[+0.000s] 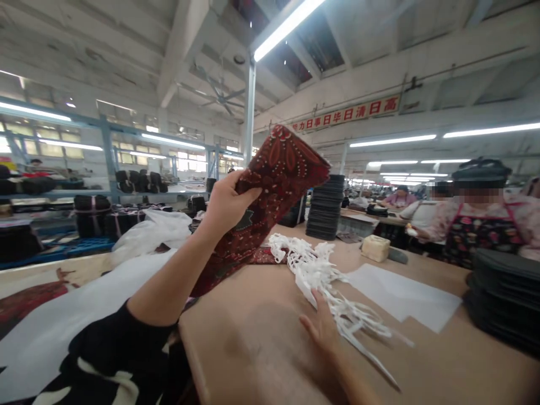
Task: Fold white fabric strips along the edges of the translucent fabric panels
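Observation:
My left hand (231, 198) grips a folded piece of dark red patterned fabric (280, 163), thumb on the near face, and holds it up above the table. The fabric's lower part hangs down behind my forearm toward the table's left edge. Low over the tabletop, my right hand (324, 326) has its thumb and a finger apart. Its fingertips are at a tangled heap of white strips (314, 267); whether they touch it I cannot tell. More red patterned cloth (259, 256) lies flat on the table behind the raised piece.
The brown table (253, 315) also carries a white sheet (405, 292), a cream block (375, 248), a tall dark stack (324, 207) and dark stacked pieces (506, 292) at right. White plastic sheeting (147, 239) lies left. A person in an apron (481, 233) stands across the table.

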`<state>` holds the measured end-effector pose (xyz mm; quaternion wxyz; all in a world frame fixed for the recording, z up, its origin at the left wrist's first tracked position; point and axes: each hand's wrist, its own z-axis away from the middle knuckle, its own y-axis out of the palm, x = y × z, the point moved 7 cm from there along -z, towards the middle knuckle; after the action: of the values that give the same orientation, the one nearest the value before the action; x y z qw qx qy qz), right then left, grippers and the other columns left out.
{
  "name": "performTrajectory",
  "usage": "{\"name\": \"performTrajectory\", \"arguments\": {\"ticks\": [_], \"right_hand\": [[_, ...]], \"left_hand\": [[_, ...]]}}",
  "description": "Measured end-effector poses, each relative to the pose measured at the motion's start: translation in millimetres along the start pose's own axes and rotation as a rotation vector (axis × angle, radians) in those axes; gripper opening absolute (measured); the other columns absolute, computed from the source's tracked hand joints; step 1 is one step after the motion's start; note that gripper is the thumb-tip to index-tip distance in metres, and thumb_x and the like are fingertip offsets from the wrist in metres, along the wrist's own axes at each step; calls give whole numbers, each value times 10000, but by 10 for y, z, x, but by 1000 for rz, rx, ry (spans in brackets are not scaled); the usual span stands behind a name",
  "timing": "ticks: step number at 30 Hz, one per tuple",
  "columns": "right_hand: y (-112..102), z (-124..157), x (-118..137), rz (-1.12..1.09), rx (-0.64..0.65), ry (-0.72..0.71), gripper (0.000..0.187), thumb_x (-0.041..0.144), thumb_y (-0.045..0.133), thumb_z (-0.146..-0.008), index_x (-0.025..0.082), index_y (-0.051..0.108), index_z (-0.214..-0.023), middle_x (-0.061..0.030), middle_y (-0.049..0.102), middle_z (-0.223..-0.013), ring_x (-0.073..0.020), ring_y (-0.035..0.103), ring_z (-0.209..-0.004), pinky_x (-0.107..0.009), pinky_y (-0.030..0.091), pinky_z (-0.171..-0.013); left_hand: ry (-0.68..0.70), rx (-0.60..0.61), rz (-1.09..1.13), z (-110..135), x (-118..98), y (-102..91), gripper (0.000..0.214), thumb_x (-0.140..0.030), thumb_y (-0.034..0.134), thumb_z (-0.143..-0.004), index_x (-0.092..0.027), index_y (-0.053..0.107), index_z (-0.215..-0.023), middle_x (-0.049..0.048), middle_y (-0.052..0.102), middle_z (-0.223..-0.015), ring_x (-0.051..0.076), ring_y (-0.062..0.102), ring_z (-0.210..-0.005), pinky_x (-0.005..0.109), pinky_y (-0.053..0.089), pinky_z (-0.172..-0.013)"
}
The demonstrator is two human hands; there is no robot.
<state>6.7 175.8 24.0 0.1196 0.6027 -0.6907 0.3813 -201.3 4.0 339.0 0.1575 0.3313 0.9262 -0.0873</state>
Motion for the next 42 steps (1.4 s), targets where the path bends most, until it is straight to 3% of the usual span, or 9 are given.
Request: {"name": "performTrajectory", "arguments": {"ticks": [5, 11, 16, 18, 21, 28, 35, 39, 42], "right_hand": [[-489, 433, 657, -441, 176, 216, 804, 516, 638, -674, 182, 336, -1341, -158, 460, -1320, -312, 501, -1126, -463, 428, -909], [-2754, 1072, 879, -352, -10, 651, 687, 362, 788, -524, 192, 568, -1153, -148, 645, -1072, -350, 612, -923, -472, 497, -791], [-3987, 1860, 801, -109, 24, 867, 737, 312, 762, -541, 210, 527, -1232, -124, 630, -1115, -341, 598, -972, -421, 510, -782], [-3964, 2192, 689, 21, 252, 892, 619, 290, 711, -587, 198, 568, -1182, -88, 629, -1131, -311, 575, -1025, -378, 492, -837], [-3802, 2509, 523, 180, 387, 832, 596, 296, 673, -620, 165, 558, -1190, -67, 606, -1173, -283, 538, -1085, -349, 437, -926], [-3795, 2524, 294, 419, 142, 653, 349, 305, 529, -695, 152, 575, -1006, -97, 652, -1031, -267, 589, -977, -372, 447, -870], [-3812, 2483, 681, 394, -48, 537, 240, 408, 511, -760, 202, 586, -857, -51, 667, -848, -235, 622, -817, -331, 494, -769], [-3864, 2559, 1037, 240, -84, 515, 281, 450, 571, -766, 211, 627, -903, -66, 673, -894, -233, 632, -825, -306, 521, -744], [-3728, 2681, 1192, 136, 166, 468, 240, 466, 647, -720, 234, 672, -774, -74, 682, -842, -264, 641, -835, -305, 529, -714]], "left_hand": [[-409, 102, 698, 329, -325, 670, 283, -82, 586, -748, -111, 540, -1025, -6, 643, -812, 140, 633, -686, 386, 532, -717], [-804, 18, 1125, 1136, -607, 1467, 247, -83, 535, -804, -147, 545, -1042, 41, 671, -942, 166, 654, -804, 346, 548, -762], [-1311, 258, 1104, 2792, -454, 1715, 303, -33, 601, -705, -151, 586, -985, 61, 678, -951, 180, 667, -749, 279, 563, -648], [-1516, 449, 1014, 3483, -338, 1609, 442, -8, 621, -675, -157, 539, -1083, 89, 666, -994, 215, 669, -807, 310, 564, -675], [-1542, 414, 791, 3925, -61, 1223, 713, -18, 687, -636, -189, 379, -1256, 123, 626, -1092, 247, 631, -959, 335, 542, -789], [-1116, 507, 483, 3701, -34, 1032, 627, -446, 804, -503, -191, 585, -1033, 95, 647, -1065, 312, 556, -1069, 374, 473, -919], [-720, 696, 410, 3975, -803, 1240, 378, -528, 628, -707, -262, 677, -971, 55, 629, -1114, 287, 512, -1116, 404, 332, -1038], [-1013, 783, 723, 4366, -1238, 1416, 458, -568, 638, -696, -253, 651, -1029, 99, 635, -1088, 299, 563, -1036, 422, 436, -925], [-1299, 736, 982, 4534, -1446, 1459, 699, -591, 714, -599, -207, 566, -1164, 160, 582, -1158, 335, 566, -1026, 479, 439, -881]]}}
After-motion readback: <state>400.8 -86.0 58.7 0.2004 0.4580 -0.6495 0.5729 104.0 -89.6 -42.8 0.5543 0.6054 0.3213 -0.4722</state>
